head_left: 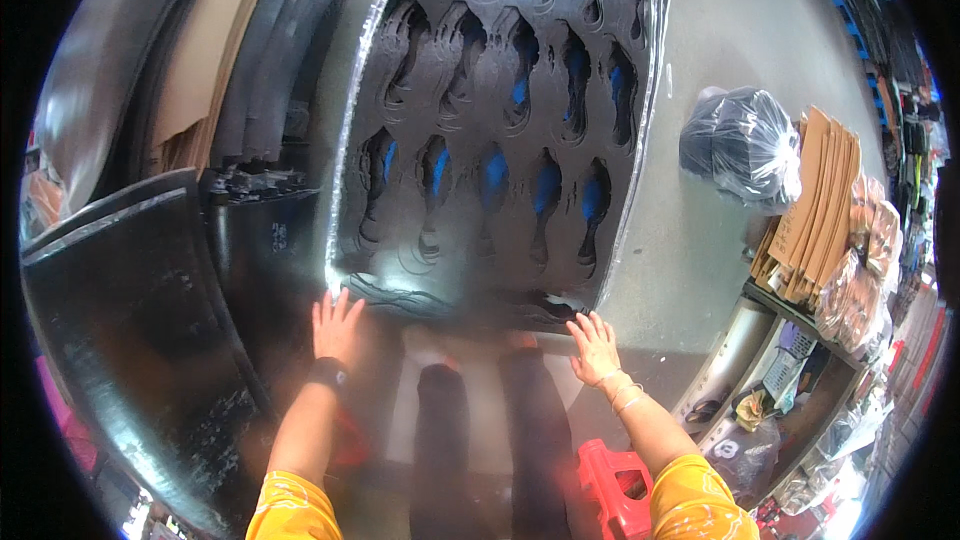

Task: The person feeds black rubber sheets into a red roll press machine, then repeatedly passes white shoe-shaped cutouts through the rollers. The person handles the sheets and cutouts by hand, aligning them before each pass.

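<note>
A stack of black sheets (462,225), pierced by rows of shoe-sole-shaped cutouts, lies in front of me. Blue shows through several of the holes, and the sheet edges are pale. My left hand (337,328) is at the near left corner, fingers spread and their tips by the edge. At the near right corner, my right hand (596,348) has its fingers stretched out against the edge. Neither hand has anything visibly gripped in it. A haze blurs the near edge between the hands.
Large black sheets (120,340) lean at the left, with brown and dark sheets (205,60) behind. At the right are a plastic-wrapped dark bundle (740,145), stacked cardboard (815,205) and a shelf (770,380). A red plastic stool (607,485) stands near my right arm.
</note>
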Motion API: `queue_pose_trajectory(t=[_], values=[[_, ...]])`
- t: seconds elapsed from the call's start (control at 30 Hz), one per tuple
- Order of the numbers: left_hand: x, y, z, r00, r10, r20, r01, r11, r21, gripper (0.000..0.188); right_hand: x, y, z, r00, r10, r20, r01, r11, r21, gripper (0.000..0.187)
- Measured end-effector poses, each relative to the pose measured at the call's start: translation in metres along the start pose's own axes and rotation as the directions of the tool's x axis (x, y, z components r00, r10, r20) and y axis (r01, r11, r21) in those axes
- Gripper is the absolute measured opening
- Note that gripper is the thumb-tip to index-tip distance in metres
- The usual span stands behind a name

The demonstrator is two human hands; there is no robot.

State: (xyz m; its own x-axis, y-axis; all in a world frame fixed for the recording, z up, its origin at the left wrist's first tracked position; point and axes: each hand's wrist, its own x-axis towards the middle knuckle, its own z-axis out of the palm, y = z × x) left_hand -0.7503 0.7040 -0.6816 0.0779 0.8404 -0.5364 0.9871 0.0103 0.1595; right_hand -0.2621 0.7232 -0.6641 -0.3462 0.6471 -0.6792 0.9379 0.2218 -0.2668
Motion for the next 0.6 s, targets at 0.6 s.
queue_pose_trajectory(t=[0.6], values=[[0.112,-0.149,-0.529,0.751,0.054,-0.658,0.002,0.997,0.083,0.056,0.201,-0.121,-0.342,0.955,0.086,-0.284,0.174,0.612,0.771,0.03]])
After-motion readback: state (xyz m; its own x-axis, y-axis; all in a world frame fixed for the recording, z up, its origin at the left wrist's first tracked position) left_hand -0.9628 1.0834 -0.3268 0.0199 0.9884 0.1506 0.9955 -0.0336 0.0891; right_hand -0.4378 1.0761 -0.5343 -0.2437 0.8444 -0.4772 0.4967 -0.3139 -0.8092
